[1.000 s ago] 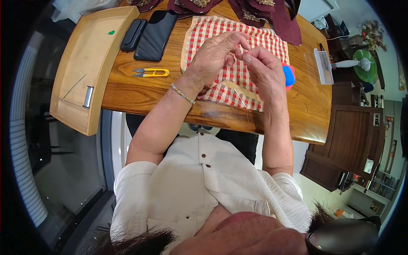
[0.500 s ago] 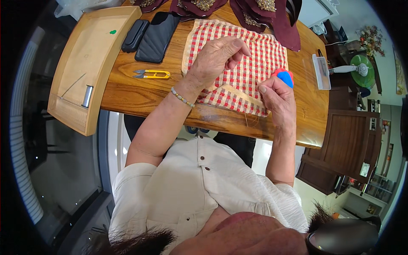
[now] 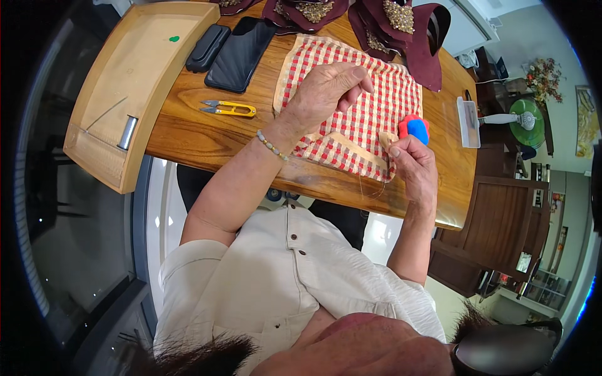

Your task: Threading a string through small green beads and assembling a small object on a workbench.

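A red-and-cream checkered cloth (image 3: 351,69) lies on the wooden table in front of me, its near edge folded to show a plain beige strip (image 3: 352,150). My left hand (image 3: 329,94) hovers over the cloth with its fingers curled and the thumb against them. Anything between those fingertips is too small to make out. At the cloth's near right corner, my right hand (image 3: 415,164) pinches the folded edge between thumb and finger. A fine thread (image 3: 370,193) dangles below that edge. Beside my right fingertips sits a red-and-blue object (image 3: 416,130).
Yellow thread snips (image 3: 232,109) lie left of the cloth. Behind them are a black phone (image 3: 241,53) and a black case (image 3: 208,48). A wooden tray (image 3: 135,160) holds a spool (image 3: 128,133). Maroon beaded fabric (image 3: 389,37) lies far back; a clear box (image 3: 468,122) stands right.
A beige bit of fabric now shows upright at my right fingertips. My right hand sits slightly lower against the cloth's edge. The left hand keeps its curled pose; the whole view has shifted a little.
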`<state>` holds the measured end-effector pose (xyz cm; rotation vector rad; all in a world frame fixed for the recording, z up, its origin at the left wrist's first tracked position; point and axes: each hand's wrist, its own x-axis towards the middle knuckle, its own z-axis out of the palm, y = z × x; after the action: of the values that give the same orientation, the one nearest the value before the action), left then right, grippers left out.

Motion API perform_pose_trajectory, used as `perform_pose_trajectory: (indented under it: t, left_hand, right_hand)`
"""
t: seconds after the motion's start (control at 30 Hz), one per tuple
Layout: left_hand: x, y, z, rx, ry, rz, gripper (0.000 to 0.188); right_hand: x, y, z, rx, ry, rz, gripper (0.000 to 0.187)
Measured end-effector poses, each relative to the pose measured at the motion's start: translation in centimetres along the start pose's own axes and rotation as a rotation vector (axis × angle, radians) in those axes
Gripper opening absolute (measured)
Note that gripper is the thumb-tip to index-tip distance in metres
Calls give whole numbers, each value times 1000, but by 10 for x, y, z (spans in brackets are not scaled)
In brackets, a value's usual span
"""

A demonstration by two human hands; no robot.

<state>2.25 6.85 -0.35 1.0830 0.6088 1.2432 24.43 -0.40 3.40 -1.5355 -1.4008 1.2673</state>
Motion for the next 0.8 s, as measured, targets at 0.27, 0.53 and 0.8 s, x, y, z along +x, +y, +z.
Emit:
perform_pose_trajectory:
  t: [0.27, 0.53, 0.8]
  left_hand:
    - [1, 2, 0, 8, 37, -4, 34]
    - [1, 4, -1, 1, 36, -15, 34]
    - [0, 8, -2, 1, 48, -1, 34]
  right_hand:
    - [-2, 2, -2, -21, 0, -3, 8]
    - [-2, 14, -6, -7, 21, -52, 9]
    - [-3, 15, -6, -2, 45, -44, 9]
